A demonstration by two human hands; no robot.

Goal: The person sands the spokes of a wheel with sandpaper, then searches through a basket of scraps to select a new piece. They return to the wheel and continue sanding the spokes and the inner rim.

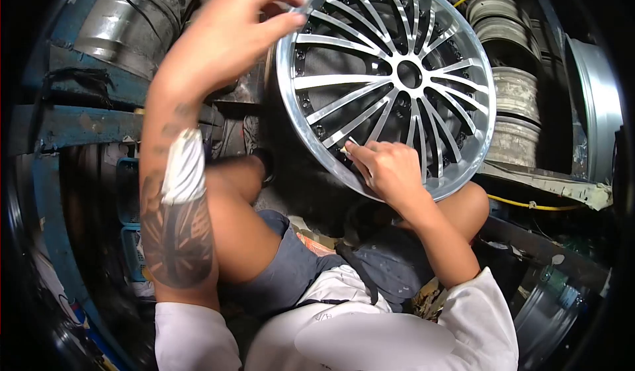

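Note:
A large chrome multi-spoke wheel rim [397,73] stands tilted on edge in front of my knees. My left hand [228,30] grips its upper left lip, fingers curled over the edge. At the rim's lower part my right hand [387,169] pinches a small pale object against the spokes; what the object is I cannot tell. The rim's bottom edge rests by my right knee [466,205].
Stacked worn rims [512,93] sit on a shelf at the right. A bare metal rim [592,106] leans at the far right. A yellow cable [529,205] runs along the shelf edge. Blue metal racking [73,116] and a tyre [142,13] stand left.

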